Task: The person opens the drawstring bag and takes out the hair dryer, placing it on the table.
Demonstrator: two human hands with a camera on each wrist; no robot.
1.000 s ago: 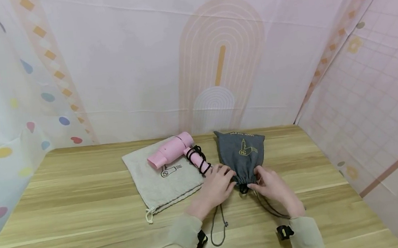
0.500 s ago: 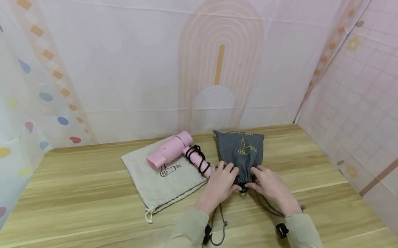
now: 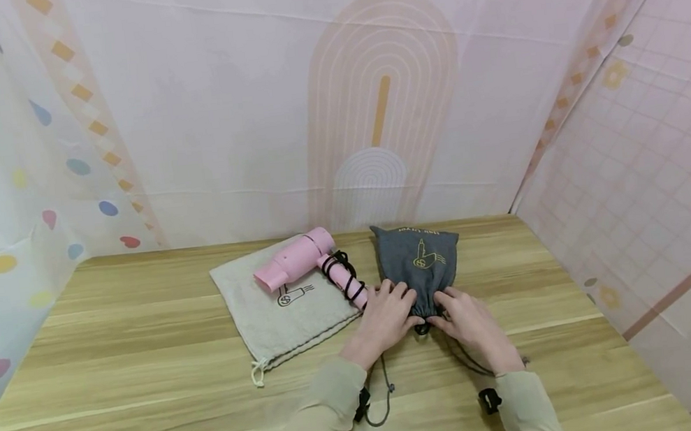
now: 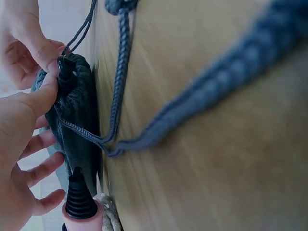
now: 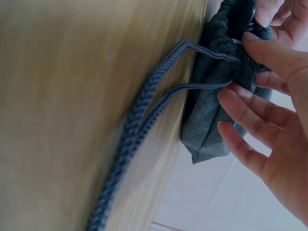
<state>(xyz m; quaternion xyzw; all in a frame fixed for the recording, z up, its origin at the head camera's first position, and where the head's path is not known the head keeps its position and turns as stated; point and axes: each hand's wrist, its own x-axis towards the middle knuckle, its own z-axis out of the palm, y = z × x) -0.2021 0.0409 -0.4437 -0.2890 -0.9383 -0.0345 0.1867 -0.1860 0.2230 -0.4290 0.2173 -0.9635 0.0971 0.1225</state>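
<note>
A dark grey drawstring bag (image 3: pixel 423 263) with a gold hair dryer print lies flat on the table, its gathered mouth towards me. My left hand (image 3: pixel 387 314) pinches the left side of that mouth, thumb at the edge and fingers along the cloth. Opposite it, my right hand (image 3: pixel 469 322) pinches the right side. Between the thumbs, a black loop (image 4: pixel 65 67) pokes out of the opening in the left wrist view. What else the bag contains is hidden. Grey cords (image 5: pixel 156 79) trail from both sides of the neck.
Left of the grey bag, a pink hair dryer (image 3: pixel 299 259) with black cable round its handle lies on a flat beige drawstring bag (image 3: pixel 276 335). The handle's end is close by my left fingers. A patterned cloth wall (image 3: pixel 234 115) rises behind the wooden table (image 3: pixel 116 380).
My left hand has shifted right and in to the bag's mouth, and the right hand slightly left. The hands are closer together, and less of the black loop shows between them.
</note>
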